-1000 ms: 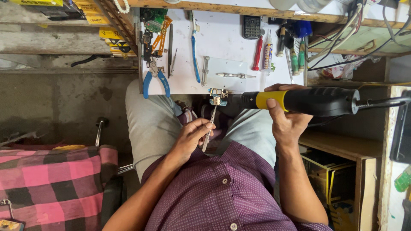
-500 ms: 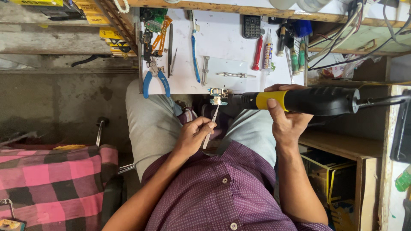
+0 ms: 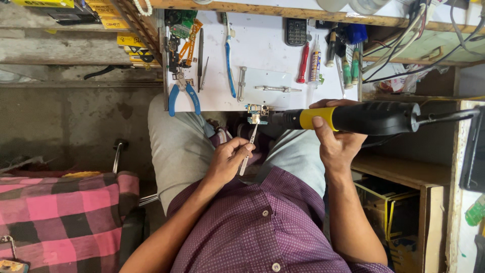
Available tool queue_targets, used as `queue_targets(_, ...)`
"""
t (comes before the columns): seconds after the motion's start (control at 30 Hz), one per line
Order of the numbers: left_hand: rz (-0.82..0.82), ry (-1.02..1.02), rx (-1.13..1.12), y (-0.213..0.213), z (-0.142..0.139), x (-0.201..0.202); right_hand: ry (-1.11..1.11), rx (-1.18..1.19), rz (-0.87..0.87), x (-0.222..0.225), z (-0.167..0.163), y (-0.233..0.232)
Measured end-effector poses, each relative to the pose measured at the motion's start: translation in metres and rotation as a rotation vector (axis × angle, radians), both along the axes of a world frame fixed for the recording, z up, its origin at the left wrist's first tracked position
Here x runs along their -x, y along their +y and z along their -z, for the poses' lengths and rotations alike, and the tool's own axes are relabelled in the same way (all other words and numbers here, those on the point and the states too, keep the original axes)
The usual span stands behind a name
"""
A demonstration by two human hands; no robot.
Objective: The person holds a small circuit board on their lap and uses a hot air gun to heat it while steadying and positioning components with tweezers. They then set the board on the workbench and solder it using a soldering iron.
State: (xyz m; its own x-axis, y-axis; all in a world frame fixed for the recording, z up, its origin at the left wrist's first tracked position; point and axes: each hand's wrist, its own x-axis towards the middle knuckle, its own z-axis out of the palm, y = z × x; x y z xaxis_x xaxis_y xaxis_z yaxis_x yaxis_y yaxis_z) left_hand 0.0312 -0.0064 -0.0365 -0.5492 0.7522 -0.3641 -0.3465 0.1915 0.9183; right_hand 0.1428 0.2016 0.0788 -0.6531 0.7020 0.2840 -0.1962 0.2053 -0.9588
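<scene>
My left hand [image 3: 227, 162] grips a pair of metal tweezers [image 3: 247, 154], whose tips reach up to a small circuit board [image 3: 256, 113] at the near edge of the white work surface [image 3: 262, 50]. My right hand [image 3: 333, 139] is wrapped around a black hot-air tool with a yellow band [image 3: 364, 117]. The tool lies level, and its nozzle points left at the board from close by. Both hands are over my lap, just in front of the bench edge.
On the white surface lie blue-handled pliers [image 3: 183, 93], a blue toothbrush [image 3: 229, 60], a red screwdriver [image 3: 303, 63], a small tube, a black keypad phone [image 3: 296, 31] and a metal plate. Cables hang at the right. Wooden shelves stand right, a pink checked cloth [image 3: 60, 212] lies left.
Almost nothing differs. My left hand and the tweezers have shifted very slightly while the hot-air tool stays aimed at the board.
</scene>
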Motion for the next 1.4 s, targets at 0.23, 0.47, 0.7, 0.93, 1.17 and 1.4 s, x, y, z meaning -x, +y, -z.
queue_targets(0.23, 0.007, -0.039, -0.031, 0.000, -0.001, 0.000, -0.027, -0.024, -0.021, 0.002, 0.000, 0.000)
queue_targets(0.47, 0.003, -0.018, -0.040, 0.000, 0.000, 0.000, -0.013, -0.032, -0.019, 0.003, 0.003, -0.001)
queue_targets(0.7, -0.002, -0.064, -0.044, 0.000, -0.001, 0.000, -0.003, -0.011, -0.016, 0.004, 0.005, 0.001)
queue_targets(0.93, -0.008, -0.123, -0.035, 0.000, -0.002, 0.001, -0.024, -0.017, -0.010, 0.005, 0.001, 0.005)
queue_targets(1.17, -0.013, -0.086, -0.061, 0.001, -0.002, 0.000, -0.007, -0.035, -0.035, 0.008, -0.004, 0.008)
queue_targets(1.4, -0.017, -0.024, -0.060, 0.000, -0.001, -0.001, -0.045, -0.062, -0.046, 0.016, -0.011, 0.011)
